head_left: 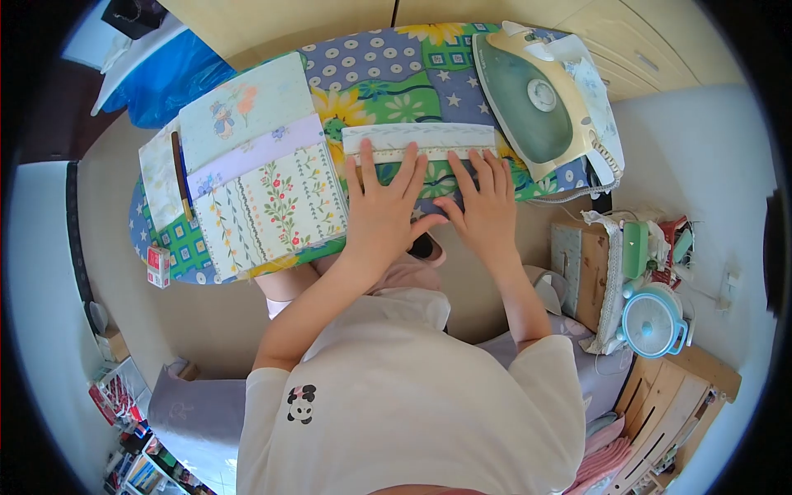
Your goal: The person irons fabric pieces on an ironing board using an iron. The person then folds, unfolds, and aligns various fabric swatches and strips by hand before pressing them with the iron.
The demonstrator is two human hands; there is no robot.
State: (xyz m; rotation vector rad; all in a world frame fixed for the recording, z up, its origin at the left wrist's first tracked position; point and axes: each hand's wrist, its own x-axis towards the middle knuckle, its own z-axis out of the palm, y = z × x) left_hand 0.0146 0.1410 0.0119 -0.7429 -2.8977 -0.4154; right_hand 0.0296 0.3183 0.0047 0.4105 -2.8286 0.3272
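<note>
My left hand (381, 202) lies with fingers spread, its fingertips on the left part of a folded white fabric strip (425, 134) with a pale leaf print. My right hand (485, 198) rests its fingertips on the strip's right end, fingers extended. Both thumbs point toward each other below the strip. Beneath is an ironing board (346, 58) with a patchwork flower-and-star cover. A green and cream steam iron (528, 99) sits at the board's right end. To the left are printed fabric pieces (276, 202), some with flowers, one with a small animal figure.
A brown-handled, pen-like tool (180, 173) lies along the left fabrics, and a small red-and-white box (158, 266) is at the board's left edge. The iron's cord (569, 195) runs below it. Cabinets (305, 21) stand behind; a blue fan (652, 322) is at right.
</note>
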